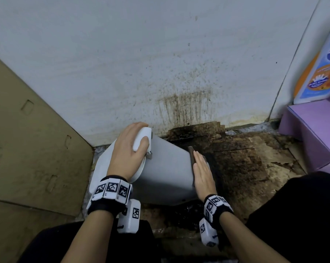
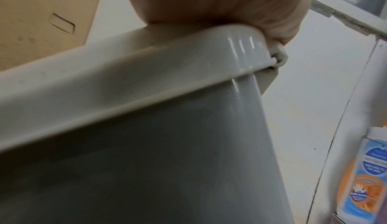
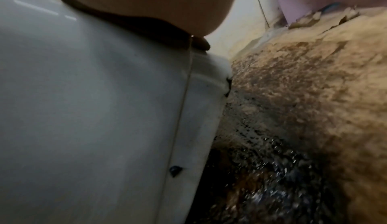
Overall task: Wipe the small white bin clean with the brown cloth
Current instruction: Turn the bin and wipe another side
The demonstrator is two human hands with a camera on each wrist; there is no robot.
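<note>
Mid-wipe on the side wall of the tipped small white bin (image 1: 166, 166), low on the stained floor (image 1: 242, 164).

Left hand (image 1: 128, 150) curled over the rim, steadying; right hand (image 1: 202, 171) flat, fingers straight, pressing the brown cloth (image 1: 191, 154). Next, probably: sliding onward, toward the grimy base edge.

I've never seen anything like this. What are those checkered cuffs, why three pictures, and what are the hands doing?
No machine here: a person wears marker bands and small cameras on both wrists, plus a camera on the head. The big picture is the head view; the other two look along each hand. The left hand grips the rim of the small white bin, which is tipped over. The right hand presses the brown cloth flat against the bin's side. Underneath lies stained cardboard below a spattered wall. A purple box stands to the right.
</note>
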